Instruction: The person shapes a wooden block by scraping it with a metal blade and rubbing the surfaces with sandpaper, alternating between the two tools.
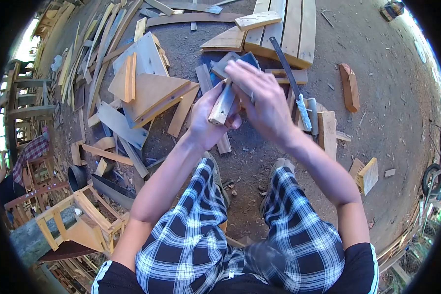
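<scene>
My left hand point(206, 116) is closed around a short wooden block point(221, 110), whose pale worn end points toward me. Against the block's right side lies my right hand point(264, 98), fingers stretched out and pointing away; its palm is hidden, so anything under it does not show. Just beyond the fingers, more wood pieces and something blue rest on the ground. To the right of my right hand is a long dark flat metal bar point(284, 62) with a light-blue wrapped handle point(303, 113), lying beside a grey cylinder point(313, 117).
Stacked boards point(154, 98) and loose wood strips point(103, 54) lie at the left. A slatted wooden piece point(291, 29) is at the back. A reddish wood block point(349, 88) sits at right. A wooden frame point(66, 215) stands lower left, near another person's plaid sleeve point(33, 149).
</scene>
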The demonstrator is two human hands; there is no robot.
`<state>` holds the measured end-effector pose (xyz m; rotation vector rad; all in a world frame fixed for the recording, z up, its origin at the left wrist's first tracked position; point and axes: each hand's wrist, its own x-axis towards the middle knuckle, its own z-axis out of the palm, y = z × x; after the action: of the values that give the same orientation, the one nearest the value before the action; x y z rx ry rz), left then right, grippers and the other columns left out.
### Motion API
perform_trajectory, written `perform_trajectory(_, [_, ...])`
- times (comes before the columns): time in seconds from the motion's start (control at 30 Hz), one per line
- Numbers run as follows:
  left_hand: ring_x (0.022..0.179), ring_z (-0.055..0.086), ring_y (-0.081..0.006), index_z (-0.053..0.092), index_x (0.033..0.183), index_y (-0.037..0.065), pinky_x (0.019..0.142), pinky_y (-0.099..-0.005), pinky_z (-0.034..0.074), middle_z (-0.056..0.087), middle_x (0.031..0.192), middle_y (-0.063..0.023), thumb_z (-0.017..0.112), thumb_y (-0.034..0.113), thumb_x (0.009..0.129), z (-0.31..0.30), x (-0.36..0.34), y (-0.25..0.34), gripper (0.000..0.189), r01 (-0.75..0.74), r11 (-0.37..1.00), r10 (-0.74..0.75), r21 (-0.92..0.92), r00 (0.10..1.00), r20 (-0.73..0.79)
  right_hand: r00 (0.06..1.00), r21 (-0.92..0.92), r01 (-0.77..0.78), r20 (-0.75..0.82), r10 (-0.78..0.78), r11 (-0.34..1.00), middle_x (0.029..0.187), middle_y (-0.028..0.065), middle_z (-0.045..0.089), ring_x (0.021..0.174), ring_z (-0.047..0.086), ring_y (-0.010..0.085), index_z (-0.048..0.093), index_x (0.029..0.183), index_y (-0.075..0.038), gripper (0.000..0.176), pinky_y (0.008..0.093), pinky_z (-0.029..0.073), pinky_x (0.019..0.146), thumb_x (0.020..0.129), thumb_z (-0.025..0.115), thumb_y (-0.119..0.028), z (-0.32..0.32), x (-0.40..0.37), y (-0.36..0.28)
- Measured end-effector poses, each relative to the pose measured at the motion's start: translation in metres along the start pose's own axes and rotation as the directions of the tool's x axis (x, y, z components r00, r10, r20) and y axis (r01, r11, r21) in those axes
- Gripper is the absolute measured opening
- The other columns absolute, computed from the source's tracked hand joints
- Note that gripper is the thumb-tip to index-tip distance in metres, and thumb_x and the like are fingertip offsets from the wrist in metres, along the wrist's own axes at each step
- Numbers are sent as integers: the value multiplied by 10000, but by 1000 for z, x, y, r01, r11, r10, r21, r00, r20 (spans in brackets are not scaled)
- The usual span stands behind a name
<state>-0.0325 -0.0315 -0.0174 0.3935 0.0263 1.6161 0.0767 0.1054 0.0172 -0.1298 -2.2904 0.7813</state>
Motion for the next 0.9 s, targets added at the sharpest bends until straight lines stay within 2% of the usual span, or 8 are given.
perform_trajectory(0.13, [1199,561,-191,435,1354,53,1038,-391,464,521,1337,-110,412,395,1007,27,4,1,489,65,892,205,447,824,-528,979,109,132,139,-147,985,1252,141,638,1233,569,277,599,1254,-59,459,423,471,953,801,578,11,-10,-19,-42])
perform_trajectory(0.2, [834,641,-147,536,1173,79,702,-339,566,624,963,-47,354,316,1038,51,8,-10,328,89,918,262,385,591,-763,978,59,170,109,-175,984,1259,138,634,1228,572,279,606,1240,-59,444,412,471,947,797,618,-26,-7,-13,-18])
perform_trajectory(0.23, [752,619,-128,549,1130,87,622,-340,556,616,885,-38,356,316,1038,43,11,-2,314,27,956,114,293,885,-451,992,46,95,80,-98,994,1261,147,630,1221,575,287,605,1235,-57,433,408,466,945,804,632,-53,-12,-4,-8])
perform_trajectory(0.47, [1063,614,-163,524,1272,103,936,-365,515,601,1196,-59,407,390,1011,27,1,7,405,189,764,301,616,741,-601,976,96,162,129,-174,982,1249,138,640,1214,582,263,607,1246,-57,479,408,477,929,773,573,7,-7,-16,-36])
perform_trajectory(0.5, [932,620,-132,535,1245,101,827,-348,548,624,1070,-28,402,368,1019,30,-1,-1,374,-80,944,252,321,802,-542,984,89,145,94,-153,985,1243,137,643,1212,584,263,612,1238,-57,459,411,477,927,785,569,0,-6,-12,-26])
perform_trajectory(0.67, [669,552,-83,549,1200,116,572,-256,511,601,852,6,358,304,1042,40,27,-1,311,51,937,110,347,897,-429,998,-26,55,8,-55,998,1224,165,645,1212,580,289,616,1209,-19,434,423,469,942,775,601,-14,-13,6,-1])
perform_trajectory(0.73, [637,554,-82,561,1157,120,523,-244,485,602,825,1,351,301,1045,62,41,-7,298,-20,896,400,443,469,-787,983,36,128,125,-132,991,1223,159,648,1204,588,285,624,1212,-45,441,423,471,940,774,593,0,-12,-6,-36])
perform_trajectory(0.9, [708,620,-106,574,1136,129,549,-268,511,634,887,-3,364,335,1039,30,13,0,309,12,942,144,336,889,-435,1000,18,25,17,-25,1000,1208,153,652,1189,594,289,619,1209,-32,413,439,480,915,798,584,0,-14,12,3])
